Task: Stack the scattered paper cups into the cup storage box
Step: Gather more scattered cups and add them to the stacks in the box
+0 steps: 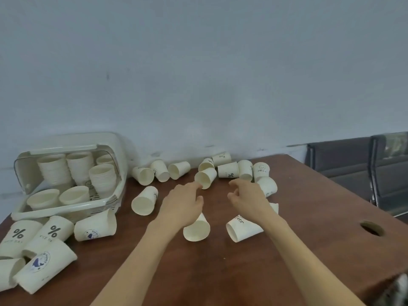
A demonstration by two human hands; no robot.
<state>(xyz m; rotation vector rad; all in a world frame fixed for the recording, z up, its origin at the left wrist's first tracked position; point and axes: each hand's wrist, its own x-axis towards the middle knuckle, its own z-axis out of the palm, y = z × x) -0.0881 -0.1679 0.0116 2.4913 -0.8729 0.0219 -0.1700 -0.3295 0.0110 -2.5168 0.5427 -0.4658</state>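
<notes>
Two bare hands over brown table [242, 272] — left hand [183, 204] fingertip touching rim of tipped cup [205, 177], holding nothing; right hand [248, 195] fingers loosely curled, empty. Roughly twenty loose cups scattered (most on sides). Storage box [66, 208] far left — four stacks, two single cups inside. Pale wall [198, 74], dark chairs [357, 164] right.

A brown wooden table [309, 217] with a round cable hole [372, 228] near its right edge stands against a pale blue-grey wall [198, 74], and dark grey metal-framed chairs [357, 164] sit beyond its right side
</notes>
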